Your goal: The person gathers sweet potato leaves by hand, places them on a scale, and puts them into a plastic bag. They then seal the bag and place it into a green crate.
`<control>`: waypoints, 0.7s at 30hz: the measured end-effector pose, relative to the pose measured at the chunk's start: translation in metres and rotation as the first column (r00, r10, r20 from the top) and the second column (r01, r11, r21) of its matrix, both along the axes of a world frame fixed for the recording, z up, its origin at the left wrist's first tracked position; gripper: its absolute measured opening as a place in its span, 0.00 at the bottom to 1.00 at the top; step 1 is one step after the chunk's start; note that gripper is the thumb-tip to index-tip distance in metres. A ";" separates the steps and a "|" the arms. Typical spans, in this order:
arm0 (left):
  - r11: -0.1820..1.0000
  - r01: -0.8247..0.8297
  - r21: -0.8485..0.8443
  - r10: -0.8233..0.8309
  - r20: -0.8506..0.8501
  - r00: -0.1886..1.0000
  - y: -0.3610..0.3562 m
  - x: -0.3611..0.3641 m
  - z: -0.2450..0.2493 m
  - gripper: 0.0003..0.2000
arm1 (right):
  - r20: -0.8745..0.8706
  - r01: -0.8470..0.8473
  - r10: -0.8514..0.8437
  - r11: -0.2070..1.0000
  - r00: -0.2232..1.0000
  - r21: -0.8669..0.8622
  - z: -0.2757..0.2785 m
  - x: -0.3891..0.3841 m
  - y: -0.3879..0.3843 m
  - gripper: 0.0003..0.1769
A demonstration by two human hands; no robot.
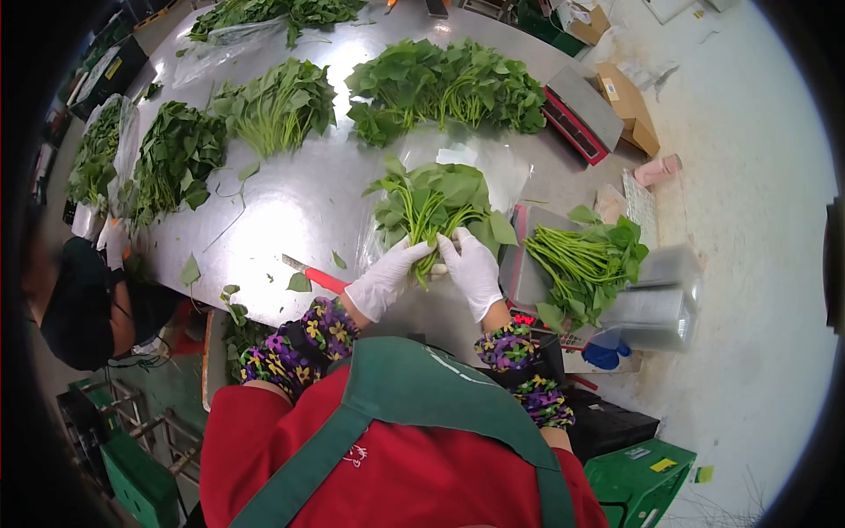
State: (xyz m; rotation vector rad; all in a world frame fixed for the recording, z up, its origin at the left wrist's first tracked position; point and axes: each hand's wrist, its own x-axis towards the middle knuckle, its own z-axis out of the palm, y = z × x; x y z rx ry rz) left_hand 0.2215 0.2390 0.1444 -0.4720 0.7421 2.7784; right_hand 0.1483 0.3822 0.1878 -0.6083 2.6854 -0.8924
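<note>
Both my hands wear white gloves. Between them is a bunch of leafy green vegetables, leaves pointing away from me and stems toward me. My left hand closes round the stems from the left, and my right hand pinches them from the right. Under the bunch lies a clear plastic bag. A knife with a red handle rests beside my left hand. Right of my right hand, another bunch of greens lies on a weighing scale with a red lit display.
More leafy bunches lie across the metal table. A second red-edged scale stands at the back right. Rolled clear plastic is at the right edge. A co-worker in dark clothing handles greens at the left.
</note>
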 end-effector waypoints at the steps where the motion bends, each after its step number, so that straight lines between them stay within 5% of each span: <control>1: 1.000 -0.004 0.005 0.004 0.006 1.000 0.001 0.000 -0.005 0.15 | 0.006 -0.004 0.004 1.000 1.000 0.005 0.002 -0.001 0.000 0.23; 4: 1.000 -0.005 0.014 0.004 0.105 0.994 0.009 0.002 -0.016 0.16 | 0.057 -0.006 -0.006 0.976 0.998 0.219 0.008 -0.001 0.003 0.18; 6: 1.000 -0.022 -0.004 0.022 0.075 0.997 0.013 0.002 -0.023 0.16 | -0.191 0.079 -0.081 0.997 0.978 -0.019 0.004 0.000 0.007 0.12; 8: 1.000 -0.007 -0.024 0.008 0.050 0.999 0.014 0.002 -0.030 0.16 | -0.296 -0.053 0.017 0.992 0.955 -0.113 0.005 -0.003 0.007 0.07; 10: 0.999 0.009 -0.049 -0.008 0.024 1.000 0.017 0.003 -0.037 0.16 | -0.317 -0.397 0.328 0.900 0.890 -0.181 0.003 -0.004 0.008 0.08; 12: 0.963 -0.033 0.268 0.014 0.071 0.997 0.018 0.004 -0.041 0.16 | -0.261 -0.350 0.289 0.909 0.921 -0.227 -0.001 0.002 0.010 0.08; 15: 0.895 -0.031 0.446 -0.055 0.180 0.982 0.019 0.004 -0.045 0.15 | -0.146 -0.248 0.217 0.936 0.965 -0.249 -0.012 0.000 0.020 0.08; 18: 0.939 0.013 0.344 -0.050 0.099 0.994 0.025 0.010 -0.045 0.14 | -0.233 -0.414 0.375 0.898 0.897 -0.147 -0.015 0.000 0.023 0.09; 21: 0.944 0.024 0.330 -0.045 0.056 0.997 0.025 0.007 -0.057 0.14 | -0.071 -0.230 0.219 0.938 0.973 -0.258 -0.018 0.004 0.018 0.07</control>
